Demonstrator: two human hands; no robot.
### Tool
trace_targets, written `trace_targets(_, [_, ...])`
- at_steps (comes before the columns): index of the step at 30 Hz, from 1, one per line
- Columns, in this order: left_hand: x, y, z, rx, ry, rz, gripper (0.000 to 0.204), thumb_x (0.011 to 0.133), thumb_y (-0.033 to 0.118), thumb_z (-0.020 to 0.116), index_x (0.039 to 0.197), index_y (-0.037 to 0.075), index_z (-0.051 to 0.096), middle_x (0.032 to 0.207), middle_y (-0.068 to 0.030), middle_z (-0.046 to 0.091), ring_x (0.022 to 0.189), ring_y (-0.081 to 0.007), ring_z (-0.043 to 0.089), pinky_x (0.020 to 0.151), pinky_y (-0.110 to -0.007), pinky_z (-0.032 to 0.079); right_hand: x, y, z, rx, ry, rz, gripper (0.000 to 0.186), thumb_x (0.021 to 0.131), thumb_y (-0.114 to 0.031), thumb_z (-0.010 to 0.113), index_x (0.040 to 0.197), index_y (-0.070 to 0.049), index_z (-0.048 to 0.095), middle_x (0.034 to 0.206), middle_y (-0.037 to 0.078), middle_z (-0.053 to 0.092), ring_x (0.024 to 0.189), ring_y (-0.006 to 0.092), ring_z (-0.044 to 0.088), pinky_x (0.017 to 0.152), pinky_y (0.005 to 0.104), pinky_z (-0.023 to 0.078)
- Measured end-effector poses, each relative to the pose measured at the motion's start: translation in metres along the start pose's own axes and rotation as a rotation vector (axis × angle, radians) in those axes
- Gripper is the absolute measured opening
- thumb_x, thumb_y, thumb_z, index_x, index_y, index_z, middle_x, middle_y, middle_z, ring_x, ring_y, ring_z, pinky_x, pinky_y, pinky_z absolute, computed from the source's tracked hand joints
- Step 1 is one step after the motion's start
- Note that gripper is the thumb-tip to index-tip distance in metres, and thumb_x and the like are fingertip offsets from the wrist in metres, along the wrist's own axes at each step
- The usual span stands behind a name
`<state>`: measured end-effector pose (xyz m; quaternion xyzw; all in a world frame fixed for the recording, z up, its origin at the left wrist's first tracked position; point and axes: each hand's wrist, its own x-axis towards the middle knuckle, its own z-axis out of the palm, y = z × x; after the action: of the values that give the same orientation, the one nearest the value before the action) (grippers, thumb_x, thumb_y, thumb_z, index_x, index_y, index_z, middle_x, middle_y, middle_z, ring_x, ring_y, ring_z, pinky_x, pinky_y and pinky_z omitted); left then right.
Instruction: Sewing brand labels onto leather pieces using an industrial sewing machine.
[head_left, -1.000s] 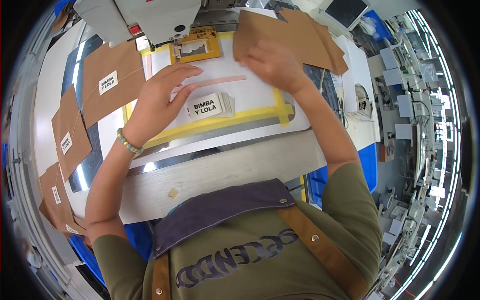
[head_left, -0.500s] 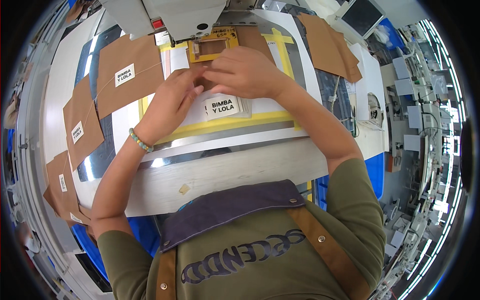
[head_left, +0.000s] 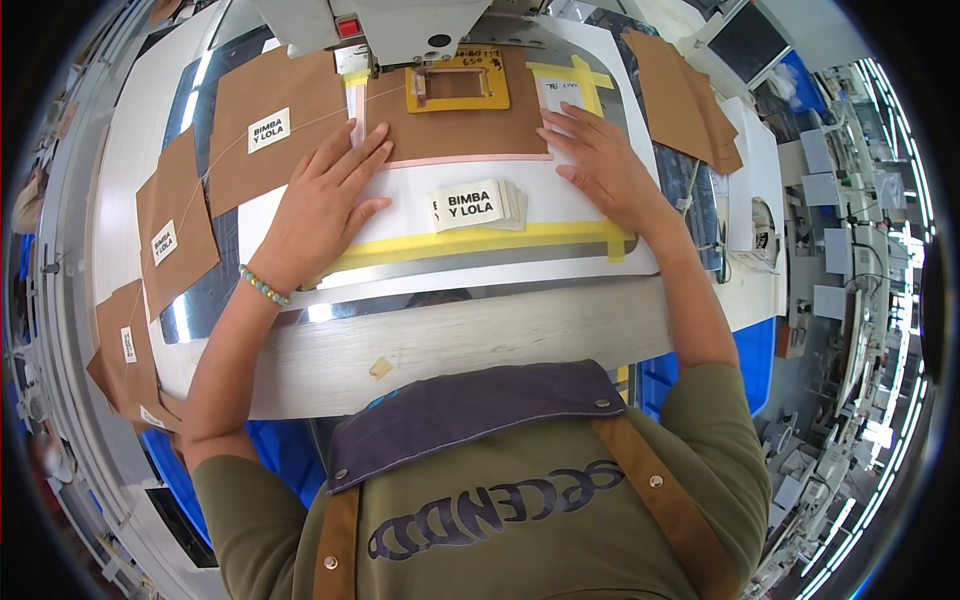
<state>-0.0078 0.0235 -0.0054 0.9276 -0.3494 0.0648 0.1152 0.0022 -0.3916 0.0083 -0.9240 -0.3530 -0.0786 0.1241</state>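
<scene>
My left hand and right hand flank a brown panel.
Fingers spread, gripping nothing; white sheet beneath, pale worktop nearer me, monitor far right.

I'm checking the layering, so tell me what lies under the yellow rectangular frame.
Under the yellow rectangular frame is a brown panel, visible through the opening and beyond the lower edge. The frame's border hides part of it; anything beneath the panel there is covered.

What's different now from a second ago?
The right hand has brought a brown piece leftward from the brown stack; it now lies flat beneath the yellow frame. The hands have parted, with the left hand at its left edge, the right at its right. The white labels stayed put.
</scene>
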Motion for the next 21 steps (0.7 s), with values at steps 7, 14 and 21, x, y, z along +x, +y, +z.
trace_targets(7, [-0.0100,0.0022,-0.0042,-0.014,-0.026,-0.031,0.064,0.105,0.026,0.067,0.164,0.005,0.051,0.175,-0.0040,0.046,0.163,-0.0360,0.036,0.132,-0.050,0.032,-0.0061,-0.0093,0.0040,-0.025,-0.071,0.032,0.055,0.114,-0.038,0.056,0.163,-0.013,0.054,0.176,0.007,0.043,0.165,0.0330,0.031,0.136,0.0554,0.023])
trace_targets(14, [-0.0081,0.0081,-0.0026,-0.067,0.034,-0.049,0.064,0.105,0.030,0.068,0.164,0.009,0.052,0.175,-0.0028,0.046,0.163,-0.0353,0.036,0.131,-0.050,0.033,-0.0057,-0.0094,0.0073,-0.034,-0.101,0.040,0.060,0.114,-0.044,0.053,0.167,-0.014,0.049,0.178,0.004,0.040,0.167,0.0309,0.028,0.139,0.0554,0.018])
trace_targets(21, [-0.0086,0.0066,-0.0020,-0.029,0.009,-0.067,0.066,0.104,0.036,0.070,0.163,0.011,0.054,0.175,-0.0012,0.047,0.163,-0.0349,0.035,0.132,-0.050,0.031,-0.0030,-0.0119,0.0080,-0.057,-0.121,0.036,0.064,0.114,-0.048,0.052,0.169,-0.016,0.045,0.179,0.003,0.037,0.167,0.0295,0.027,0.140,0.0543,0.015])
